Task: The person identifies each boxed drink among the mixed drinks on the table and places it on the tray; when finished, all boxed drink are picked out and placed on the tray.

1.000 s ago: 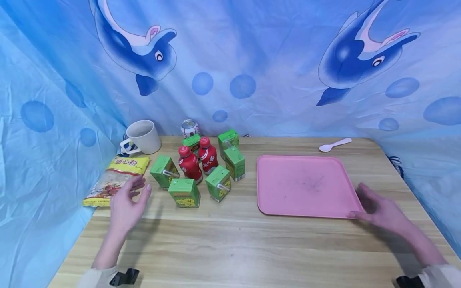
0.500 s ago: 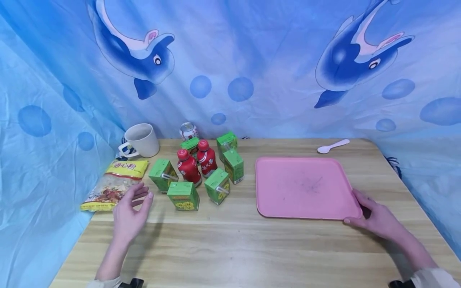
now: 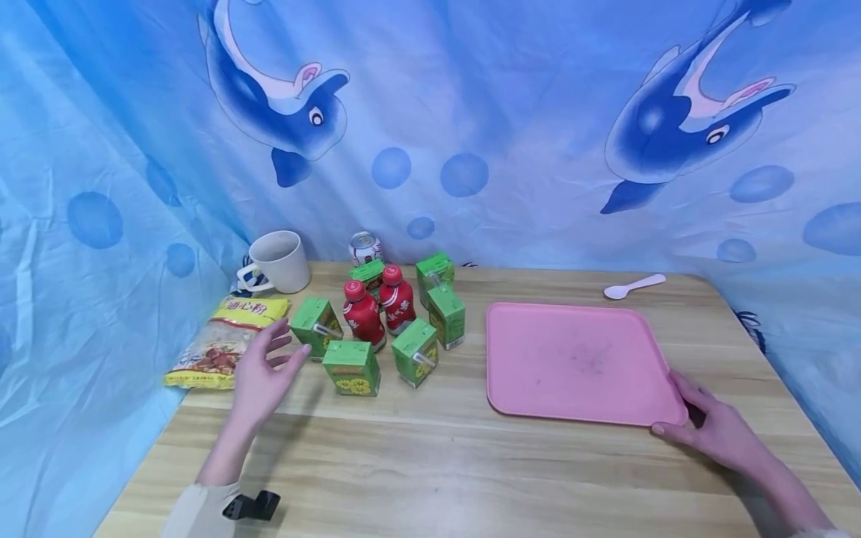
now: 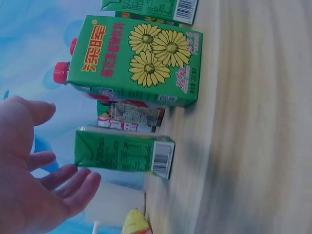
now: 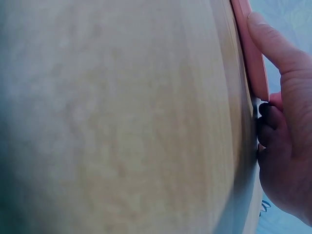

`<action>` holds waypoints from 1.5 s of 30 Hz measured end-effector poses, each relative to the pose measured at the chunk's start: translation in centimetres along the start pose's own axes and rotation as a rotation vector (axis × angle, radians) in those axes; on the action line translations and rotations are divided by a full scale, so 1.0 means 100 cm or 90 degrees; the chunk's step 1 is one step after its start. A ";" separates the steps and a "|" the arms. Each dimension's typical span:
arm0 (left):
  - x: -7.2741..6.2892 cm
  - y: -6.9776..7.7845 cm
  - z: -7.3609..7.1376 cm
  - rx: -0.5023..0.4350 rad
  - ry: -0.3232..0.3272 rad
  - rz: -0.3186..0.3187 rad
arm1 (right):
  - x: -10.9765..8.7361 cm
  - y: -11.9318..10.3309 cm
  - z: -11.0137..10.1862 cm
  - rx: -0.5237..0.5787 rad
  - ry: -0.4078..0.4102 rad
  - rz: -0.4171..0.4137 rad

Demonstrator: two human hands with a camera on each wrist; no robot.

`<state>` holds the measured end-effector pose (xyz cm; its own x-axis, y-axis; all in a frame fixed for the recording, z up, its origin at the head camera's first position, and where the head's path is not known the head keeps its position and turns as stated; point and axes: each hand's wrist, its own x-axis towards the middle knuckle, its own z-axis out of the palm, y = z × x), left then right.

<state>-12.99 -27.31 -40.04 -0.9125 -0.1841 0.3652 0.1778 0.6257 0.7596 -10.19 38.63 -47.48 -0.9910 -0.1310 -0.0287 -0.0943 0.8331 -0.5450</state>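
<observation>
Gripping pink tray (image 3: 578, 359), right hand (image 3: 723, 433); left hand (image 3: 264, 373), loosely spread, near closed green cartons (image 3: 352, 368)

From L hand (image 3: 265, 377), green cartons (image 3: 352, 368) block 2–3 o'clock, bag (image 3: 214, 348) 10; tabletop (image 3: 417, 459) free at 4, gap btwn cartons/pink tray (image 3: 572, 359).

Blue dolphin-print curtain (image 3: 531, 134) behind a pale wood-grain table (image 3: 430, 471)

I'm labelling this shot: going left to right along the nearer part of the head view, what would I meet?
Food bag, left hand, frontmost green carton, neighbouring green carton, pink tray, right hand.
</observation>
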 end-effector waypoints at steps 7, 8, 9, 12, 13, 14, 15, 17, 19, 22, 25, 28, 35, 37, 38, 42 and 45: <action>0.016 0.002 0.012 0.022 0.006 -0.026 | -0.002 0.004 0.000 0.002 0.009 0.000; 0.018 0.001 0.013 0.023 0.003 -0.029 | -0.003 0.004 0.000 0.003 0.011 0.000; 0.019 0.000 0.015 0.025 0.000 -0.031 | -0.003 0.005 0.000 0.004 0.010 0.000; 0.023 -0.005 0.019 0.034 -0.004 -0.034 | -0.005 0.005 0.000 0.009 0.009 0.003; 0.024 -0.007 0.021 0.036 -0.003 -0.035 | -0.005 0.005 0.000 0.010 0.011 0.002; 0.024 -0.009 0.022 0.039 0.000 -0.036 | -0.005 0.005 0.000 0.010 0.012 0.001; 0.025 -0.010 0.024 0.041 0.003 -0.038 | -0.005 0.006 0.000 0.009 0.012 0.000; 0.025 -0.013 0.027 0.045 0.012 -0.042 | -0.005 0.005 0.000 0.005 0.013 0.000; 0.026 -0.014 0.029 0.051 0.022 -0.045 | -0.005 0.006 0.001 -0.005 0.016 -0.003; 0.025 -0.015 0.033 0.060 0.040 -0.041 | -0.006 0.006 0.002 -0.012 0.018 -0.002; 0.026 -0.017 0.036 0.064 0.055 -0.033 | -0.006 0.007 0.003 -0.007 0.017 -0.003; 0.026 -0.018 0.038 0.060 0.065 -0.032 | -0.006 0.008 0.003 -0.005 0.019 -0.002; 0.026 -0.022 0.045 0.053 0.087 -0.054 | -0.004 0.006 0.000 -0.002 -0.010 0.014; 0.026 -0.023 0.046 0.055 0.098 -0.058 | -0.004 0.005 0.000 -0.002 -0.014 0.015; 0.026 -0.024 0.047 0.057 0.106 -0.058 | -0.003 0.005 0.000 -0.002 -0.015 0.015; 0.026 -0.025 0.049 0.062 0.128 -0.056 | -0.003 0.005 0.000 -0.002 -0.014 0.010; 0.027 -0.024 0.049 0.064 0.136 -0.055 | -0.003 0.005 0.000 -0.001 -0.014 0.008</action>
<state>-17.66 -25.57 -43.57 -0.8227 -0.3891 0.4145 0.0556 0.6705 0.7398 -9.99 39.05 -47.74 -0.9897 -0.1323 -0.0541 -0.0819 0.8355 -0.5434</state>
